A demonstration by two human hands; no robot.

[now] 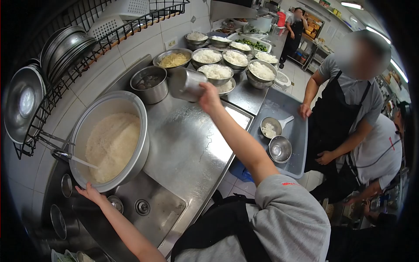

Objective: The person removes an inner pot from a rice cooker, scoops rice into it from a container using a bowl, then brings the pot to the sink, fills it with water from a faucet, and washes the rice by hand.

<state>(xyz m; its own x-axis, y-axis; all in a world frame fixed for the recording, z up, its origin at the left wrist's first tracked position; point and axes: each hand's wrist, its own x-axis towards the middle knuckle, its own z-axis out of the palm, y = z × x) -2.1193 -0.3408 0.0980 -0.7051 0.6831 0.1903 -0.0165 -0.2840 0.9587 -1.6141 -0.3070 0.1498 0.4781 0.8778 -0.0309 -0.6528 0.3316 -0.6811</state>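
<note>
My left hand (90, 194) grips the near rim of a large metal pot (142, 150), its fingers partly hidden below the edge. Pale rice grains (118, 142) in cloudy water fill the lower part of this pot. Water runs into it from a thin faucet (83, 162). My right arm reaches forward over the steel counter. In my right hand (210, 99) is a tilted, cylindrical metal container (185, 85), slightly blurred; its inside is hidden. Beside that container stands a smaller metal pot (149, 84) with dark contents.
Several metal bowls of white rice (235, 58) and a bowl of noodles (173, 60) stand at the back. A grey tub (294, 150) at right holds a ladle and bowl. A wire rack (89, 41) hangs at left. A person in a black apron (336, 105) stands across the tub.
</note>
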